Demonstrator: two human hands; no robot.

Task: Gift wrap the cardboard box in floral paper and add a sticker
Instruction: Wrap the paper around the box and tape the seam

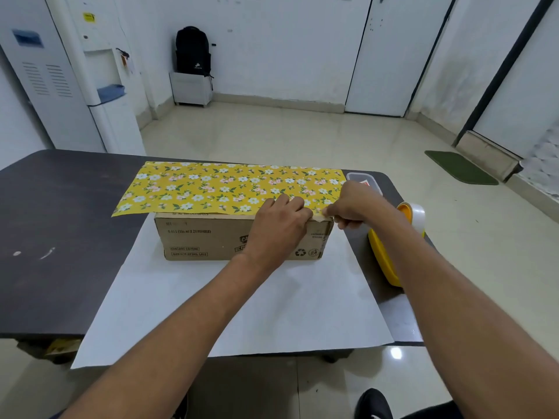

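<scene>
Cardboard box (211, 237): stands mid-bench on the paper, its long printed side facing the wearer.
Floral paper (230, 186): yellow with white flowers. The far part is folded over the box top, and its edge lies along the top front edge and overhangs the box on the left. The white reverse is spread flat under and in front of the box.
Bench (60, 207): dark top, carrying all items listed.
Left grip (281, 225): forearm reaches in from the lower left, wrist in front of the box face. The hand is draped over the top front edge near the right end, fingers bent over the paper's edge and holding it down.
Right grip (354, 204): forearm reaches in from the lower right, passing over the dispenser. Thumb and forefinger pinch the tape strip; the other fingers are curled under.
Tape strip (321, 218): short pale piece at the box's top right front corner, between the two hands. Whether it is adhered cannot be told.
Tape dispenser (379, 255): yellow, with a clear roll; lies just right of the paper, partly hidden by the right forearm.
Clear container (364, 178): at the far right corner of the bench, beside the paper's end.
</scene>
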